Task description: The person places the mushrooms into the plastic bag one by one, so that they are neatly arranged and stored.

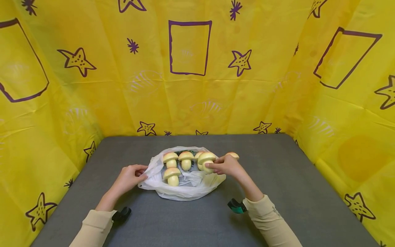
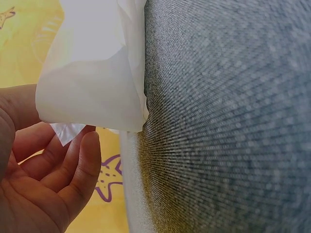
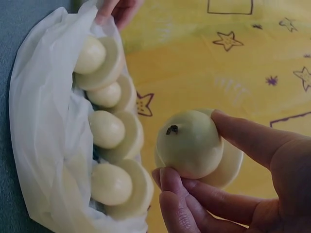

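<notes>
A white plastic bag (image 1: 182, 195) lies on the table with its mouth spread, and several cream toy mushrooms (image 1: 186, 156) with tan-tinged caps rest in it. Something dark green shows behind them. My left hand (image 1: 129, 177) holds the bag's left rim, a fold (image 2: 92, 92) of which hangs over its fingers in the left wrist view. Over the bag's right side, my right hand (image 1: 229, 166) pinches another mushroom (image 3: 189, 143) between thumb and fingers. In the right wrist view its stem end, with a small dark mark, faces the camera.
One more mushroom (image 1: 232, 155) is on the table past my right hand, partly hidden by it. The grey table (image 1: 277, 178) is bordered at the back and sides by yellow cloth (image 1: 191, 106) printed with stars. Both wrists wear dark devices (image 1: 237, 206).
</notes>
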`<state>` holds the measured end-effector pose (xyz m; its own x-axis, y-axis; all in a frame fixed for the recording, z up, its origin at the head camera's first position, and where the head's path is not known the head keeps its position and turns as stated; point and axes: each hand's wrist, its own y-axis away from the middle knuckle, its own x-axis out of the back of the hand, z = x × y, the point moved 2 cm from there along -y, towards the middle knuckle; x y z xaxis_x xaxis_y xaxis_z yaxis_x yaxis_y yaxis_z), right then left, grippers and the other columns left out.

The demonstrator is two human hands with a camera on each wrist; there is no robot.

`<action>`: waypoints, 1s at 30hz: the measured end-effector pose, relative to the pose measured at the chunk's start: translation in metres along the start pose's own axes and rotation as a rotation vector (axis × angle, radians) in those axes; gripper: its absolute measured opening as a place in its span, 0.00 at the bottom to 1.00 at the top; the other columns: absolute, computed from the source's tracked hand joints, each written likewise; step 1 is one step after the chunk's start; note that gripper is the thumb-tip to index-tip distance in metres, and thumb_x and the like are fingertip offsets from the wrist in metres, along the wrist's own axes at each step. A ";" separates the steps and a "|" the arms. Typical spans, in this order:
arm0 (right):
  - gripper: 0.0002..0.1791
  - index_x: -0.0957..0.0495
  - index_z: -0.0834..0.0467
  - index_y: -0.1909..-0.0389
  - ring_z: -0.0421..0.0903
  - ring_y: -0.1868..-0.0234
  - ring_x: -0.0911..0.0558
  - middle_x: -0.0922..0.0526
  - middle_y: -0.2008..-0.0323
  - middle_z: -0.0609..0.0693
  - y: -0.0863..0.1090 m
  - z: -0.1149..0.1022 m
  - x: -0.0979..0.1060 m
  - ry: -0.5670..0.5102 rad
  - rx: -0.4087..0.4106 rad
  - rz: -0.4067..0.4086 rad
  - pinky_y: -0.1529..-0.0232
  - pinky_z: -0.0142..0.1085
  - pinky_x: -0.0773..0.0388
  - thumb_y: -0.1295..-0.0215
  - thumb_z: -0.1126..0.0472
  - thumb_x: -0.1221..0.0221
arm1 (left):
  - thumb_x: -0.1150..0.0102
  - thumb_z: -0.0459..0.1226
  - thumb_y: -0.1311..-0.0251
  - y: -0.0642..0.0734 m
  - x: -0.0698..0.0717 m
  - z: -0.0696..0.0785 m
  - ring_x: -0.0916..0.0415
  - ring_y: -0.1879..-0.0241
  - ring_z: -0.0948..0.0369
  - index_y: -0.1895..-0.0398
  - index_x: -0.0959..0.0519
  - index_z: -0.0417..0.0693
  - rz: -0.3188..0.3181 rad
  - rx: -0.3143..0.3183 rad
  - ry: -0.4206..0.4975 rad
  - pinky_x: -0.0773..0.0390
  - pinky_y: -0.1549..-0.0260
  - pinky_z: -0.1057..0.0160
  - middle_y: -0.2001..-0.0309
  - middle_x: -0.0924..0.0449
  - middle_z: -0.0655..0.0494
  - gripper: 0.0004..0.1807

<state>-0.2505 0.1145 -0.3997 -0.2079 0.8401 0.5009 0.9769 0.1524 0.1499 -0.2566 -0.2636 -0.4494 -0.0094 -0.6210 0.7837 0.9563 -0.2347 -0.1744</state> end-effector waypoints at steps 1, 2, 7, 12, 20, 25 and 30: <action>0.23 0.16 0.66 0.64 0.54 0.65 0.14 0.15 0.70 0.56 -0.001 -0.001 -0.001 0.001 -0.003 -0.002 0.62 0.42 0.18 0.48 0.48 0.32 | 0.35 0.35 0.48 0.000 0.000 0.000 0.24 0.68 0.61 0.54 0.18 0.38 0.000 0.001 -0.001 0.24 0.71 0.69 0.66 0.17 0.51 0.16; 0.23 0.16 0.66 0.64 0.54 0.65 0.14 0.15 0.70 0.55 -0.001 -0.001 -0.003 0.004 -0.003 -0.006 0.62 0.42 0.18 0.48 0.48 0.32 | 0.35 0.35 0.47 0.000 0.000 0.000 0.24 0.68 0.61 0.54 0.18 0.38 -0.001 0.000 -0.001 0.25 0.71 0.69 0.66 0.17 0.51 0.16; 0.22 0.16 0.64 0.67 0.54 0.65 0.14 0.15 0.72 0.53 -0.002 -0.003 -0.009 0.019 0.017 -0.040 0.61 0.42 0.18 0.47 0.47 0.33 | 0.34 0.34 0.48 0.001 0.000 0.000 0.24 0.68 0.61 0.55 0.18 0.37 0.003 -0.008 0.005 0.25 0.71 0.68 0.66 0.17 0.51 0.16; 0.21 0.15 0.63 0.71 0.56 0.65 0.14 0.14 0.73 0.56 -0.003 -0.006 -0.015 0.021 0.037 -0.061 0.62 0.43 0.18 0.47 0.46 0.33 | 0.34 0.34 0.48 0.001 -0.002 -0.002 0.22 0.68 0.61 0.55 0.18 0.38 0.017 -0.020 -0.001 0.24 0.71 0.68 0.66 0.16 0.51 0.16; 0.20 0.15 0.61 0.75 0.55 0.67 0.14 0.14 0.73 0.55 -0.005 -0.005 -0.026 0.004 0.055 -0.076 0.63 0.43 0.18 0.48 0.45 0.33 | 0.34 0.34 0.48 0.001 -0.002 -0.003 0.22 0.68 0.61 0.55 0.17 0.38 0.020 -0.020 0.003 0.24 0.71 0.68 0.66 0.16 0.51 0.15; 0.21 0.14 0.60 0.75 0.54 0.68 0.14 0.14 0.74 0.54 -0.007 -0.004 -0.033 0.049 0.045 -0.077 0.64 0.42 0.19 0.48 0.44 0.33 | 0.34 0.34 0.48 0.001 -0.002 -0.003 0.22 0.69 0.62 0.56 0.17 0.38 0.022 -0.016 0.002 0.24 0.72 0.69 0.67 0.16 0.51 0.16; 0.21 0.15 0.59 0.75 0.54 0.69 0.14 0.14 0.75 0.54 -0.010 -0.005 -0.040 0.071 0.041 -0.069 0.65 0.44 0.19 0.49 0.43 0.33 | 0.34 0.34 0.48 0.001 -0.002 -0.003 0.22 0.69 0.62 0.56 0.17 0.38 0.021 -0.018 0.003 0.24 0.72 0.69 0.67 0.16 0.51 0.16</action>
<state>-0.2523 0.0774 -0.4171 -0.2761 0.7884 0.5497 0.9611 0.2308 0.1517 -0.2568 -0.2651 -0.4528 0.0102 -0.6280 0.7781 0.9508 -0.2348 -0.2020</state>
